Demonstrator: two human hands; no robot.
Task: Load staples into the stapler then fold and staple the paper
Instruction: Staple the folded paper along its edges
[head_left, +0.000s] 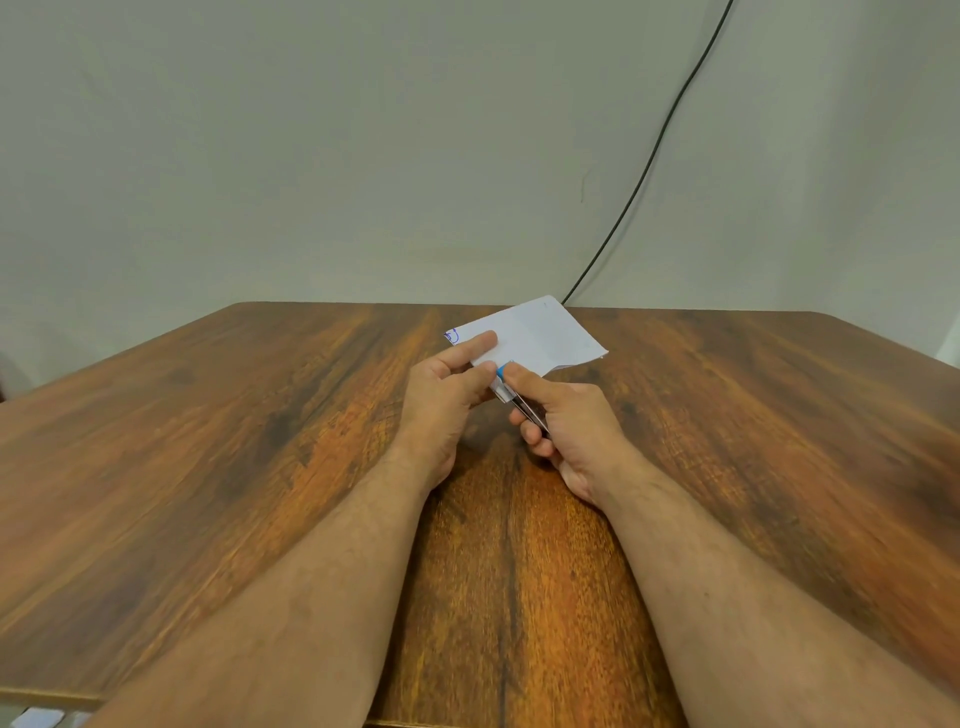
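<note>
A folded white paper (540, 335) with a small blue pen mark at its left corner is held above the wooden table (218, 467). My left hand (441, 400) pinches the paper's near left edge between thumb and fingers. My right hand (566, 431) grips a small stapler (511, 397), blue at its tip and metal along its body. The stapler's blue tip sits at the paper's near edge, beside my left thumb. Most of the stapler is hidden inside my right hand.
A black cable (654, 156) runs down the pale wall to the table's far edge, just behind the paper. A light-coloured object (36, 719) shows at the bottom left corner, below the table's near edge.
</note>
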